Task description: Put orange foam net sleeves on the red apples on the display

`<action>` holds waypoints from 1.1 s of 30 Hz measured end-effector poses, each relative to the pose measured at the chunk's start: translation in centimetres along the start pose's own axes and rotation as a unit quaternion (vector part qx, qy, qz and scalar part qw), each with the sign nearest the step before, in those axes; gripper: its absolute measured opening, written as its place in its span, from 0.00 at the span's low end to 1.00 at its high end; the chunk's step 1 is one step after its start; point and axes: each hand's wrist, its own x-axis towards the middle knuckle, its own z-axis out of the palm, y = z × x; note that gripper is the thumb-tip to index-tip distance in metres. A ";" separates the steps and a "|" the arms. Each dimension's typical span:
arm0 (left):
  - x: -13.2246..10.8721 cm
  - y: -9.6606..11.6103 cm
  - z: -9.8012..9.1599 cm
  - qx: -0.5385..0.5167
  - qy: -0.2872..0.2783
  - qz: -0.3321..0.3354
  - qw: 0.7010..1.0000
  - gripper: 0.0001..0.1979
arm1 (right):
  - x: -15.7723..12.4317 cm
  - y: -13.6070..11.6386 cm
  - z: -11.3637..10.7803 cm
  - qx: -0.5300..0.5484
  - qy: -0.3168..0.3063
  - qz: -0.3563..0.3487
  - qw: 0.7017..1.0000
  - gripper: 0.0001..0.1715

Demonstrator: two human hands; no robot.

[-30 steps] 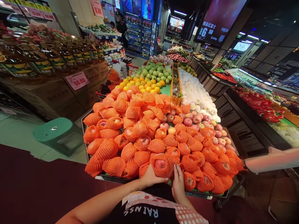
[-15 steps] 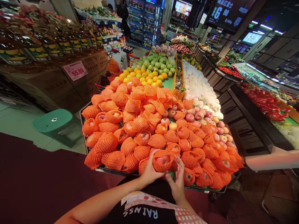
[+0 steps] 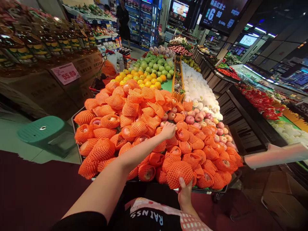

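Note:
A cart tray (image 3: 211, 190) is heaped with apples in orange foam nets (image 3: 130, 109); some bare pink apples (image 3: 199, 117) lie at its far right. My left hand (image 3: 168, 130) is stretched out over the middle of the heap, fingers curled down on a bare apple among the nets. My right hand (image 3: 185, 192) is at the near edge, gripping a netted apple (image 3: 179, 173) from below, fingers closed around it.
Another person's white-sleeved arm (image 3: 276, 155) reaches to the tray's right corner. Beyond the heap lie oranges (image 3: 144, 80), green apples (image 3: 154, 65) and white-netted fruit (image 3: 199, 89). A green stool (image 3: 43, 131) stands at the left under shelves of bottles (image 3: 36, 48).
My left hand let go of the netted apple and reached forward to the middle of the heap. The right hand now holds that netted apple alone at the near edge.

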 end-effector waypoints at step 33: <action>-13.4 -4.4 -6.0 -0.391 0.261 -0.076 0.879 0.32 | 21.9 -13.8 9.7 -0.255 -0.066 -0.308 0.914 0.50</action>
